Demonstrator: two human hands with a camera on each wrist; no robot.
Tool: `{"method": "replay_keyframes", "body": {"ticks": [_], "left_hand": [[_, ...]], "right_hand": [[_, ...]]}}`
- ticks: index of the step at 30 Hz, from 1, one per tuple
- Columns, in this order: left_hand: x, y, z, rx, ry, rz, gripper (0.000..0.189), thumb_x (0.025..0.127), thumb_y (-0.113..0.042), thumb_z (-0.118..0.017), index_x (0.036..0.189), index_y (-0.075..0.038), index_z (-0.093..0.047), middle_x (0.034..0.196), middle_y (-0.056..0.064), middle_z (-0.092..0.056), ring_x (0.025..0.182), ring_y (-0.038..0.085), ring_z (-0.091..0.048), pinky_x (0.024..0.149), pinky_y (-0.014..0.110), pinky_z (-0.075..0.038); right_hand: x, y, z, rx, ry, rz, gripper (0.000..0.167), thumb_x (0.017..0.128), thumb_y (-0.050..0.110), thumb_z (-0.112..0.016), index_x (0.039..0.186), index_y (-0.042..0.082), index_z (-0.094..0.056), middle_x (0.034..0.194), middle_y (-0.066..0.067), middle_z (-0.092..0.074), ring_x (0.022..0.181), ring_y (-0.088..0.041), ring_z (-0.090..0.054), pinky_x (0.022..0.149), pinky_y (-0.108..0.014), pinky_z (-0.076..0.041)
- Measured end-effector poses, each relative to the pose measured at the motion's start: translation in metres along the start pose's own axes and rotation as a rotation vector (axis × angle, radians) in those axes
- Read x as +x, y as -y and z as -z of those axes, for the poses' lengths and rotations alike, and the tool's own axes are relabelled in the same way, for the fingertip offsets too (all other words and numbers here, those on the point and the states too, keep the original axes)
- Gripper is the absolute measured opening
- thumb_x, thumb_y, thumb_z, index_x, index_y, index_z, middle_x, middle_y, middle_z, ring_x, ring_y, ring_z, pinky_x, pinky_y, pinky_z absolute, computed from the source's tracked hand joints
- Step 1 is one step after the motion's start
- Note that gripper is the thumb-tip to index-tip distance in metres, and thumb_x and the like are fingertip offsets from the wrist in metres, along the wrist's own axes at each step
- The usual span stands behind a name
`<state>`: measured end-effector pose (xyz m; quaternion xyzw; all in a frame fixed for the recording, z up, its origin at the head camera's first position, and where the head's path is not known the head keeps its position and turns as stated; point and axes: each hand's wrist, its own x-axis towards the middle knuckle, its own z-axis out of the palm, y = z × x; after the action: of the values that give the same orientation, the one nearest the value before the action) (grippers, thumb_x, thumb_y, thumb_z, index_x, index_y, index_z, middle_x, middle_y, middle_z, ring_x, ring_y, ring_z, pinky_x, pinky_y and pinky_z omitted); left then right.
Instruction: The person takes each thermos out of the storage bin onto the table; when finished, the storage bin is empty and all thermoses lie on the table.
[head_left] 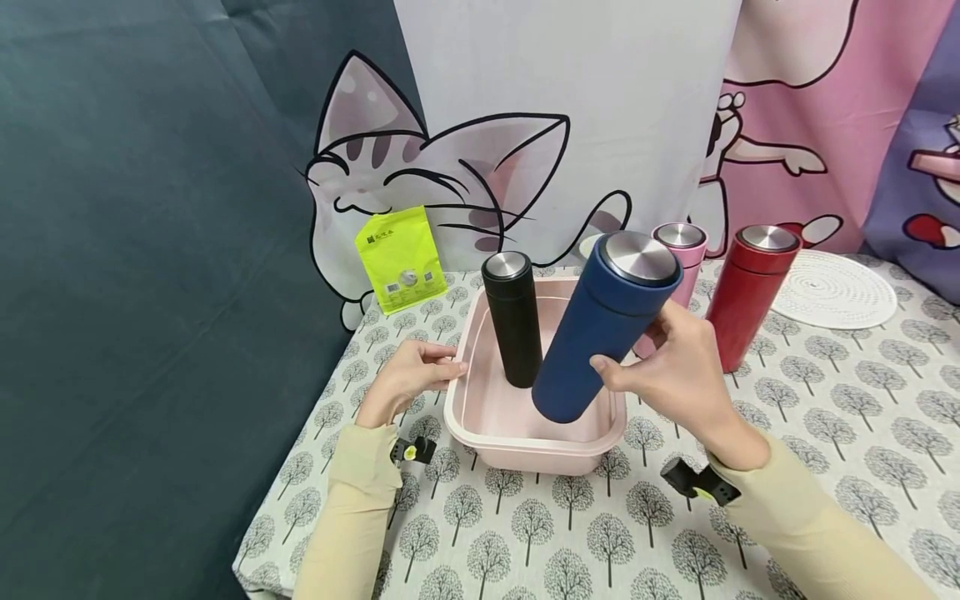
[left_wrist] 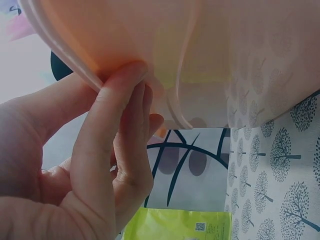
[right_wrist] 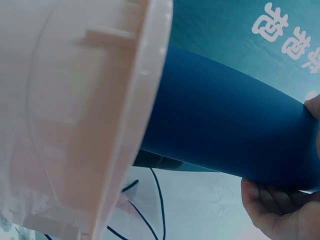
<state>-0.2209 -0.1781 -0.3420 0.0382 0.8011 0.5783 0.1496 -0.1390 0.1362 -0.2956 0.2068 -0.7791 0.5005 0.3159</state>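
A pale pink plastic basin stands on the table, with a black thermos upright inside it. My left hand pinches the basin's left rim between thumb and fingers; the left wrist view shows this grip on the rim up close. My right hand grips a blue thermos with a steel lid. The blue thermos tilts, lid to the upper right, its lower end within the basin's outline. In the right wrist view the bottom part of the blue thermos passes behind the basin's rim.
Right of the basin stand a pink thermos, partly hidden behind my right hand, and a red thermos. A round white woven mat lies behind them. A yellow-green packet leans at the back left, against the cat-print curtain.
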Motion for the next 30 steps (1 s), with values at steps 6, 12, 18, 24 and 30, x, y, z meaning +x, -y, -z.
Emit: {"method": "replay_keyframes", "body": {"ticks": [6, 12, 18, 24, 30], "left_hand": [[-0.001, -0.001, 0.000, 0.000, 0.000, 0.006, 0.042, 0.087, -0.005, -0.072, 0.123, 0.013, -0.060, 0.121, 0.029, -0.063, 0.090, 0.021, -0.073, 0.084, 0.035, -0.061], [-0.001, -0.002, -0.001, 0.006, -0.004, 0.020, 0.044, 0.087, -0.006, -0.072, 0.125, 0.013, -0.058, 0.121, 0.029, -0.063, 0.092, 0.024, -0.073, 0.084, 0.035, -0.061], [-0.002, -0.001, -0.002, 0.003, -0.005, 0.017, 0.042, 0.088, -0.005, -0.072, 0.124, 0.013, -0.059, 0.120, 0.029, -0.064, 0.093, 0.024, -0.073, 0.084, 0.035, -0.061], [-0.003, -0.002, -0.002, -0.001, -0.009, 0.020, 0.042, 0.088, -0.005, -0.071, 0.124, 0.013, -0.059, 0.121, 0.029, -0.063, 0.094, 0.024, -0.072, 0.085, 0.035, -0.061], [-0.002, -0.004, -0.001, 0.010, -0.008, 0.016, 0.044, 0.087, -0.006, -0.073, 0.124, 0.011, -0.060, 0.119, 0.028, -0.064, 0.091, 0.024, -0.073, 0.084, 0.035, -0.061]], "right_hand": [[0.001, 0.003, 0.007, 0.061, -0.046, 0.004, 0.061, 0.056, -0.015, -0.082, 0.113, -0.001, -0.066, 0.102, 0.012, -0.070, 0.085, -0.001, -0.068, 0.081, -0.011, -0.056], [0.003, 0.004, 0.013, 0.107, -0.085, 0.030, 0.060, 0.056, -0.018, -0.081, 0.112, -0.005, -0.065, 0.102, 0.011, -0.071, 0.083, -0.004, -0.069, 0.078, -0.011, -0.056], [0.003, 0.004, 0.021, 0.119, -0.099, 0.029, 0.058, 0.055, -0.024, -0.077, 0.109, -0.010, -0.064, 0.098, 0.012, -0.071, 0.076, -0.005, -0.067, 0.068, -0.013, -0.055], [0.001, 0.002, 0.030, 0.076, -0.165, 0.010, 0.057, 0.055, -0.021, -0.076, 0.109, -0.003, -0.067, 0.088, 0.016, -0.070, 0.049, -0.001, -0.046, 0.040, -0.017, -0.031], [0.001, 0.002, 0.043, 0.029, -0.190, 0.008, 0.055, 0.055, -0.021, -0.076, 0.107, -0.007, -0.066, 0.076, 0.016, -0.066, 0.046, -0.002, -0.046, 0.039, -0.015, -0.036]]}}
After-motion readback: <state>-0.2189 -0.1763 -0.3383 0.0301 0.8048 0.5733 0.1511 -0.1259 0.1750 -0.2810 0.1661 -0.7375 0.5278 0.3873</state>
